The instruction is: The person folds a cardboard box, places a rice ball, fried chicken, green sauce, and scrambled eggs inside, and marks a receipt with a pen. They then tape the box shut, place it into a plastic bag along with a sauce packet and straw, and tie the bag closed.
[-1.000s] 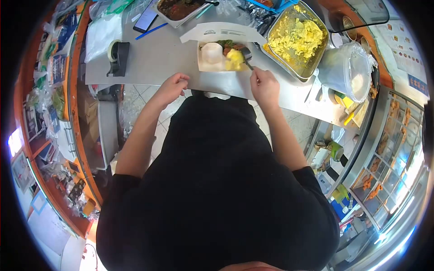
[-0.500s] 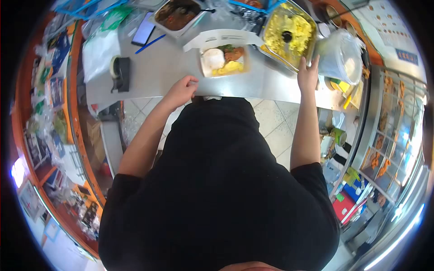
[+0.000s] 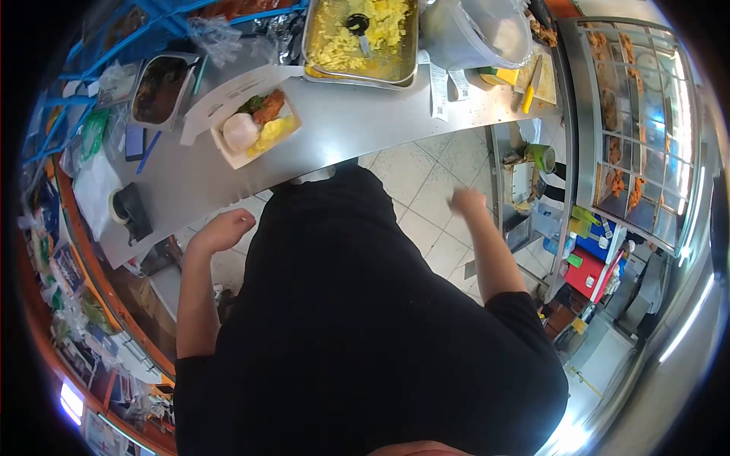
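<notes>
My left hand (image 3: 224, 229) hangs just off the near edge of the metal counter, its fingers curled together with nothing visible in them. Below and left of the open food box (image 3: 226, 154), it touches nothing. That box holds white rice, reddish meat, greens and yellow food; its lid is folded back. Away from the counter, over the tiled floor, is my right hand (image 3: 467, 202), with fingers smeared by motion. A metal tray (image 3: 417, 57) of yellow food with a black-handled spoon (image 3: 357, 26) stands at the back of the counter.
On the left of the counter (image 3: 334, 129) are a tape dispenser (image 3: 131, 213), a phone (image 3: 134, 143), a blue pen (image 3: 148, 152) and a dark stew tray (image 3: 160, 90). At right: a plastic tub (image 3: 456, 34), yellow-handled knife (image 3: 530, 91) and glass food cabinet (image 3: 631, 129).
The view has turned towards the right. My right hand has left the rim of the yellow food tray and drawn back off the counter. My left hand has moved away from the food box.
</notes>
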